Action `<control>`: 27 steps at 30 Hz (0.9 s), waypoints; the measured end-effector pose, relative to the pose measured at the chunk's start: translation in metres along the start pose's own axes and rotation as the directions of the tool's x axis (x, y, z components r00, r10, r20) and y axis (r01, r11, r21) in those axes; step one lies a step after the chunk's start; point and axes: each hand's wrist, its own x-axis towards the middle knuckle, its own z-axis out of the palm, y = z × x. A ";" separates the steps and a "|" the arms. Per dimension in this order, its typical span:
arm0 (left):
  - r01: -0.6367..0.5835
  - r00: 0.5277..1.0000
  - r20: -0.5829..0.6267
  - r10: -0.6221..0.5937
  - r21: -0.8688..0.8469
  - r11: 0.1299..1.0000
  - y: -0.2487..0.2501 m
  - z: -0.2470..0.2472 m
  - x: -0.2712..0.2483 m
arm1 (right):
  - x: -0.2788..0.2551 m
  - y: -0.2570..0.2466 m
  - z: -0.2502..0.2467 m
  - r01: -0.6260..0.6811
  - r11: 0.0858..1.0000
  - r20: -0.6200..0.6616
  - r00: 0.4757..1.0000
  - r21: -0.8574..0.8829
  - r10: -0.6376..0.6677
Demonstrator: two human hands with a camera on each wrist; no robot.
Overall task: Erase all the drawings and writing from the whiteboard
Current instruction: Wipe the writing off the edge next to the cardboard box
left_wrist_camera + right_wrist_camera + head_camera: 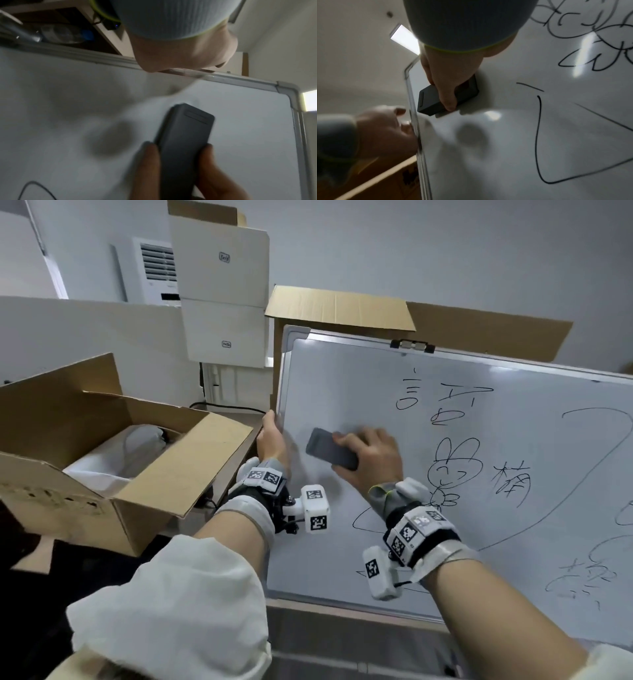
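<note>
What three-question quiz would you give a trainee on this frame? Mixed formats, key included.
1. True or false: the left hand grips the left edge of the whiteboard.
2. Multiple choice: where does the eraser in the right hand sit on the whiteboard? A) near the left edge, on a wiped patch. B) at the top right corner. C) over the rabbit drawing.
3. Short answer: is the task finished, and why?

Key
1. True.
2. A.
3. No. The rabbit drawing, several handwritten characters and long curved lines remain to the right of the eraser.
</note>
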 end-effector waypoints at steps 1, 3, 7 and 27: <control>0.006 1.000 -0.003 -0.006 -0.013 1.000 0.000 0.000 0.001 | 0.000 -0.002 0.001 0.050 0.998 0.025 0.998 -0.034 -0.050; 0.016 1.000 -0.012 -0.016 -0.026 1.000 0.003 -0.001 -0.002 | 0.008 0.005 -0.006 0.043 0.995 -0.006 0.999 -0.087 -0.043; 0.007 1.000 -0.009 -0.008 -0.055 0.998 0.003 0.002 -0.005 | 0.016 0.022 -0.025 -0.244 0.970 -0.183 0.954 -0.013 0.238; -0.112 0.972 -0.194 0.132 0.109 0.988 0.005 0.012 -0.002 | 0.047 0.022 -0.066 -0.431 0.902 -0.233 0.875 0.023 0.424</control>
